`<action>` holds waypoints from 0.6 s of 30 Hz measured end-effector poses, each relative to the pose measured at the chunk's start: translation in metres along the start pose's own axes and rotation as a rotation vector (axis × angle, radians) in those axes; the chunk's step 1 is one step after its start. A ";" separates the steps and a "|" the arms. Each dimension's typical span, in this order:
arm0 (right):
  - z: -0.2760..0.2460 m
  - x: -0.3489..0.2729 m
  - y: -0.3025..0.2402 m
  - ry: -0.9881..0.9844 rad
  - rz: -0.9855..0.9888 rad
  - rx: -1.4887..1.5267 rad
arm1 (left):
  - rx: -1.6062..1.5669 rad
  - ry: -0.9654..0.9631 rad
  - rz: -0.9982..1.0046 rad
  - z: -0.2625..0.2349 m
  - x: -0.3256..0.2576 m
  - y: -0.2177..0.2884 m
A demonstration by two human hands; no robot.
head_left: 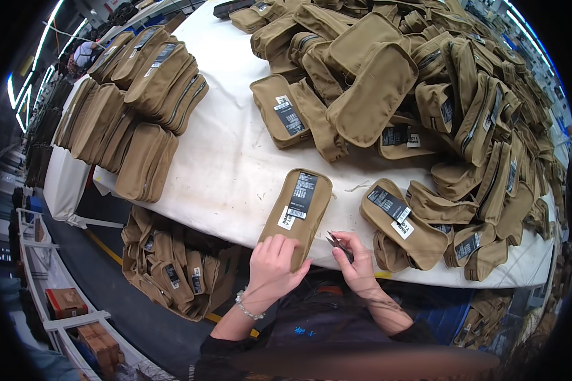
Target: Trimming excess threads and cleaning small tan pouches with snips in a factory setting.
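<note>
A tan zip pouch [321,203] with a dark label and a white tag lies face up at the table's near edge. My left hand [274,265] grips its near end, fingers curled over the top and thumb by the right side. Just right of the pouch, my right hand [357,265] holds small dark thread snips [338,246], their tips pointing toward the pouch's side without touching it. Beside that hand rests another labelled pouch [419,244], lying on top of others.
A large loose heap of tan pouches [378,89] covers the table's [225,127] far and right side. Stacked pouches [102,124] stand at the left. Below the edge, a carton [225,279] holds several more. White shelving [76,320] with boxes runs along the lower left.
</note>
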State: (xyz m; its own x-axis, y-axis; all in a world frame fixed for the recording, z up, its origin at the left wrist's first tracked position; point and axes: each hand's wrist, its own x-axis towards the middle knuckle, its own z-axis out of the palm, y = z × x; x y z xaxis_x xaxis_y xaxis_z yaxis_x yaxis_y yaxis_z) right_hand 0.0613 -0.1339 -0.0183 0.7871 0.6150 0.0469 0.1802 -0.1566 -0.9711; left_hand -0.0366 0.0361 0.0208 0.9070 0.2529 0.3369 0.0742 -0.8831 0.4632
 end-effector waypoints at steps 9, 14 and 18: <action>0.000 -0.003 0.010 0.007 0.035 0.082 | 0.061 0.222 0.177 0.006 -0.008 0.002; 0.000 -0.001 0.008 0.024 0.016 0.084 | -0.322 0.079 0.510 -0.012 -0.016 -0.010; 0.000 -0.003 0.011 0.040 0.036 0.103 | 0.029 0.165 0.260 -0.010 -0.013 -0.001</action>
State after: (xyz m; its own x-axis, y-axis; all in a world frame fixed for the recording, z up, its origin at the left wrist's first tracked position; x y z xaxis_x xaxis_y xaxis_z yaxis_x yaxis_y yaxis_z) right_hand 0.0609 -0.1374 -0.0294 0.8151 0.5790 0.0190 0.0915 -0.0962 -0.9911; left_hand -0.0523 0.0382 0.0242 0.8177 0.0752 0.5707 -0.1382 -0.9368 0.3215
